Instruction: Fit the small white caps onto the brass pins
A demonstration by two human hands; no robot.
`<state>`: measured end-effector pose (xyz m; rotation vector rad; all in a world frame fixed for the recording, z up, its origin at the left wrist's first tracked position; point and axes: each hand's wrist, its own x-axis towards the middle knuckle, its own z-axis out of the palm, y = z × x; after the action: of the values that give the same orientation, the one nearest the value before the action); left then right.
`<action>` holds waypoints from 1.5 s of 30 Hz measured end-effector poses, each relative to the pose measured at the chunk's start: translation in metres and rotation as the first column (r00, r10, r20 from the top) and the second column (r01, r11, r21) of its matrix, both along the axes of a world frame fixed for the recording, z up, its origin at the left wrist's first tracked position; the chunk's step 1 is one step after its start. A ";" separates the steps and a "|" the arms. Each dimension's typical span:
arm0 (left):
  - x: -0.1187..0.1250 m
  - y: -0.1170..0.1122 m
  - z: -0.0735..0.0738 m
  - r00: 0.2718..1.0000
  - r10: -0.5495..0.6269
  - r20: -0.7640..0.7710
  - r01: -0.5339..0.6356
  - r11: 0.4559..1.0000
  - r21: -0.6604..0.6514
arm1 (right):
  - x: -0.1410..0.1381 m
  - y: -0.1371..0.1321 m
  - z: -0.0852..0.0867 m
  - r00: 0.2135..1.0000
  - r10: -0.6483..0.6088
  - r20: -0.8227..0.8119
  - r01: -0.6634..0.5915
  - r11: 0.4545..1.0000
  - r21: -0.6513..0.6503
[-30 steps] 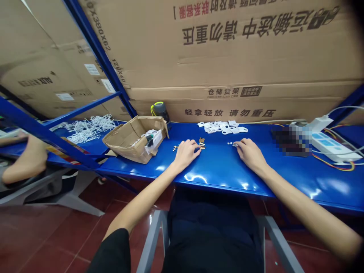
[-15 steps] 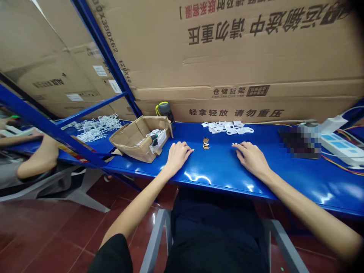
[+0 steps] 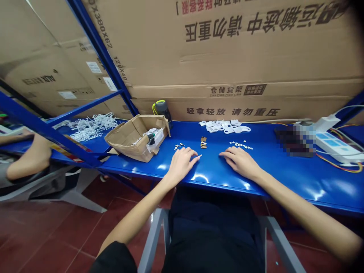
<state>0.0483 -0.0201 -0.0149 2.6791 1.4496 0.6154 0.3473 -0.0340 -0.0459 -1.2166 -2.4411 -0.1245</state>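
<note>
My left hand [image 3: 184, 163] rests low over the blue tabletop, thumb and forefinger pinched on a small brown pin-like piece [image 3: 200, 156]. Just beyond its knuckles lie several small pieces with white and brown parts [image 3: 179, 146]. Across from it, my right hand [image 3: 241, 161] points leftward with its fingertips close together; whatever they hold is too small to make out. Small white discs [image 3: 241, 145] are scattered behind the right hand. Between and beyond both hands sits a little pile of brown pieces [image 3: 203, 143].
Flat white parts with holes [image 3: 224, 126] lie along the back. An open cardboard box [image 3: 127, 146] and a dark bottle [image 3: 163, 110] stand left; a white power strip [image 3: 338, 148] with cables is right. Beyond the blue post, another person's arm [image 3: 31, 155] is near white hooked pieces [image 3: 95, 127].
My left hand has moved right and nearer me, uncovering the small pieces behind it. My right hand has drawn back leftward from the white discs, leaving them in view. The camera has shifted slightly.
</note>
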 end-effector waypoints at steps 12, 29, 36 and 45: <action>0.033 0.009 -0.007 0.989 -0.149 0.013 0.149 0.982 -0.113 | -0.005 -0.003 0.004 0.995 0.096 -0.029 -0.097 0.995 -0.034; 0.055 0.005 -0.020 0.959 -0.121 0.257 0.190 0.946 -0.262 | -0.007 -0.005 0.003 0.979 0.160 -0.128 -0.170 0.983 -0.065; 0.046 0.009 -0.016 0.960 -0.131 0.248 0.199 0.940 -0.276 | 0.000 -0.004 0.002 0.985 0.169 -0.040 -0.169 0.986 -0.003; 0.025 0.033 -0.009 1.000 -0.011 -0.006 0.011 1.000 0.029 | 0.037 0.018 -0.004 0.929 -0.368 0.035 0.361 0.923 0.130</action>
<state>0.0737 0.0128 -0.0241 2.7113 1.4371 0.6335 0.3843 -0.0159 -0.0501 -1.6185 -2.1895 -0.4155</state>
